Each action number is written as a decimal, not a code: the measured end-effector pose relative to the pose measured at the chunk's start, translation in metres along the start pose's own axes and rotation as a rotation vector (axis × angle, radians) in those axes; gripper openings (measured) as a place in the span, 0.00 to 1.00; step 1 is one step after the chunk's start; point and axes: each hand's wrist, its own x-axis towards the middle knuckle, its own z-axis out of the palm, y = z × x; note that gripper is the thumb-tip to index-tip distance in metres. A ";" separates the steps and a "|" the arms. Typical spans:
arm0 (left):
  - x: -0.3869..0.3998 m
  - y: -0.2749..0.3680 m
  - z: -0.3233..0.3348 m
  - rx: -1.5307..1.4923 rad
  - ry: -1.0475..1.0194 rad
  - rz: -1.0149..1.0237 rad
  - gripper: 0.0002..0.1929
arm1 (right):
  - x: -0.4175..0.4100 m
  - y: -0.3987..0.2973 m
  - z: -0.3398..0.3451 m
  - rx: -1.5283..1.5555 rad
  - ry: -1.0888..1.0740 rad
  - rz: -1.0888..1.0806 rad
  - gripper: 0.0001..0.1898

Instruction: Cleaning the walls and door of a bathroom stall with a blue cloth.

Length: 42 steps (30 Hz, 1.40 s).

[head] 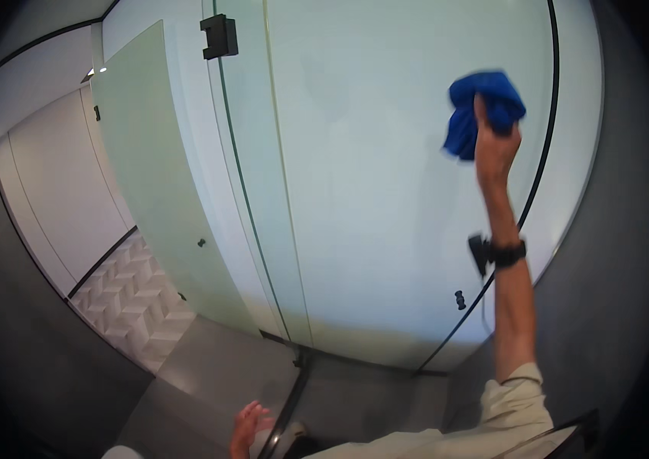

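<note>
My right hand [495,152] is raised at the upper right with a blue cloth [488,94] bunched in its fingers. Behind the cloth stands a frosted glass door [359,172]; whether the cloth presses on the glass I cannot tell. A small dark knob [460,300] sits low on this door, left of my forearm. My left hand [251,424] hangs low at the bottom of the view, its fingers loosely spread and holding nothing. It is nearest to a dark floor track [293,396]. A black band with a small device [499,253] wraps my right wrist.
A black hinge [220,37] joins the glass at the top. To the left, a second frosted glass door [135,137] stands ajar beside a chevron-patterned floor [135,292]. Dark walls [599,275] rise at both sides. Grey tiles [232,356] cover the floor below.
</note>
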 end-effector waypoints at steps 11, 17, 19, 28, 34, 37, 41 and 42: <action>0.066 0.079 -0.073 0.059 0.123 -0.091 0.39 | 0.180 0.056 0.116 -0.794 0.235 -0.858 0.24; 0.119 0.094 -0.099 0.042 0.177 -0.130 0.38 | 0.162 0.046 0.171 -0.791 0.286 -0.816 0.25; 0.132 0.090 -0.099 0.031 0.172 -0.111 0.38 | 0.162 0.038 0.192 -0.728 0.244 -0.848 0.25; 0.131 0.085 -0.075 -0.085 0.130 0.012 0.39 | 0.140 -0.022 0.308 -0.395 -0.048 -1.059 0.28; 0.115 0.100 -0.067 0.024 0.257 -0.014 0.39 | 0.100 -0.069 0.380 -0.243 -0.296 -0.987 0.18; 0.115 0.057 -0.111 -0.161 0.196 0.017 0.38 | 0.064 -0.094 0.396 -0.286 -0.297 -1.085 0.15; 0.115 0.036 -0.144 -0.191 0.219 0.008 0.37 | 0.067 -0.105 0.426 -0.188 -0.537 -0.939 0.15; 0.115 0.040 -0.146 -0.187 0.215 0.009 0.37 | 0.070 -0.104 0.433 -0.211 -0.528 -0.980 0.15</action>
